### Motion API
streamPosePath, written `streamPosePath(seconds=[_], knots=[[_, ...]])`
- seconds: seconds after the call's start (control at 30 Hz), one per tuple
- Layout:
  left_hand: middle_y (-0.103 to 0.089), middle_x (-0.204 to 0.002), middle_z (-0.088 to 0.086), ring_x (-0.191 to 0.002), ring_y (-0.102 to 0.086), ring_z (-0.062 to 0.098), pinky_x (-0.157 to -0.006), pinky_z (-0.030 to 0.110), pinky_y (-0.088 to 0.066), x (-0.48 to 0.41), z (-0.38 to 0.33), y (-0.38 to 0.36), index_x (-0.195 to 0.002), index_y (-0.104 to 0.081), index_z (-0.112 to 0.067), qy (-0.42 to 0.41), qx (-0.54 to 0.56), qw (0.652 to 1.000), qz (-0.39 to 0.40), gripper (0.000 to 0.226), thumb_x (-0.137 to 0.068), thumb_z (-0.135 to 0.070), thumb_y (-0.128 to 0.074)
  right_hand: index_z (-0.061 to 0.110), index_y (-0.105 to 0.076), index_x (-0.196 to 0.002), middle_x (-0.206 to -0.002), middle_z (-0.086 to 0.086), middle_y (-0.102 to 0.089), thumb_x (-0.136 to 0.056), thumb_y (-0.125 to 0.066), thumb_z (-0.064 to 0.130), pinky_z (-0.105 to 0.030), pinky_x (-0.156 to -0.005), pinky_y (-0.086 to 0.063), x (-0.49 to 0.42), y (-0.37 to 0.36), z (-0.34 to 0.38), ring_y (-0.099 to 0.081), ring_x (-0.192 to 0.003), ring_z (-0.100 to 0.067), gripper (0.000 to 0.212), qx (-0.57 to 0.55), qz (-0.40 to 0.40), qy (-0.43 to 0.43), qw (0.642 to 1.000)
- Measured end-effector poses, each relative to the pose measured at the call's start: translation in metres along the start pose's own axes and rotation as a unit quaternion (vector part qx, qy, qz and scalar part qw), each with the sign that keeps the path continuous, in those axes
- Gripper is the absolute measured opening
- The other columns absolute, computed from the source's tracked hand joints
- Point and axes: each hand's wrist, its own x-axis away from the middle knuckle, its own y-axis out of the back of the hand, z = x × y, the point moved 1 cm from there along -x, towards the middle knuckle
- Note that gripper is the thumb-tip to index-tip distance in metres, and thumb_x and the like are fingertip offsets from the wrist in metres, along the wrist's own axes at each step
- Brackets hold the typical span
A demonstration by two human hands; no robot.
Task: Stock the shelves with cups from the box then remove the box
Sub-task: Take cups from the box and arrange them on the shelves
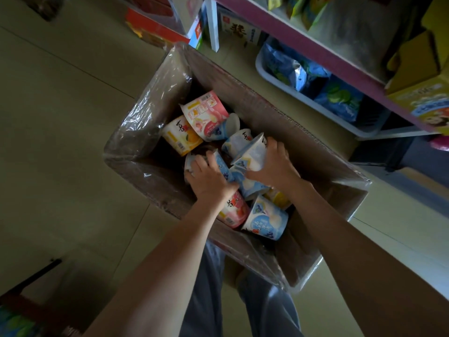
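Observation:
An open cardboard box (pixel 279 117) wrapped in clear film stands on the floor below me. Several cups lie jumbled inside: a pink cup (pixel 206 115), a yellow cup (pixel 181 136), light blue cups (pixel 266 218) and another pink cup (pixel 233 210). Both hands reach into the box. My left hand (pixel 209 178) curls its fingers round a blue cup (pixel 222 166). My right hand (pixel 272 164) grips another blue cup (pixel 252 152) lying on its side. The shelf (pixel 315 52) with a pink edge rises at the upper right.
A grey tub (pixel 286 86) of blue snack packets sits on the lowest shelf level. Yellow cartons (pixel 420 76) stand on the shelf at the right. Red and orange boxes (pixel 155 23) rest on the floor beyond the box. Tiled floor (pixel 60 117) spreads to the left.

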Motion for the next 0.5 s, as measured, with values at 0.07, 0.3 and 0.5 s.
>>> streamPosePath(seconds=[0.07, 0.3, 0.5], knots=[[-0.014, -0.144, 0.014, -0.137, -0.015, 0.030, -0.109, 0.050, -0.017, -0.002, -0.006, -0.001, -0.142, -0.011, -0.012, 0.005, -0.022, 1.000, -0.011, 0.104, -0.070, -0.069, -0.061, 0.007, -0.017, -0.142, -0.136, -0.013, -0.030, -0.062, -0.084, 0.040, -0.046, -0.105, -0.034, 0.006, -0.004, 0.001, -0.031, -0.130, -0.032, 0.109, -0.002, 0.005, -0.013, 1.000], [-0.039, -0.127, 0.015, -0.116, -0.041, 0.032, -0.093, 0.046, -0.038, -0.013, -0.007, 0.011, -0.129, -0.030, -0.003, -0.045, -0.047, 0.995, -0.072, 0.099, -0.064, -0.066, -0.070, 0.009, -0.028, -0.138, -0.130, -0.006, -0.045, -0.064, -0.081, 0.048, -0.032, -0.085, -0.042, 0.031, 0.011, 0.008, -0.047, -0.120, -0.023, 0.099, -0.137, -0.030, -0.144, 0.980], [-0.049, -0.115, 0.019, -0.104, -0.050, 0.034, -0.085, 0.041, -0.043, 0.023, 0.012, 0.067, -0.119, -0.042, 0.003, -0.022, 0.109, 0.983, -0.146, 0.096, -0.059, -0.065, -0.073, 0.017, -0.046, -0.122, -0.114, 0.001, -0.060, -0.038, -0.084, 0.054, -0.039, -0.082, -0.056, 0.075, 0.054, 0.029, -0.062, -0.099, -0.016, 0.099, -0.347, -0.060, -0.153, 0.923]])
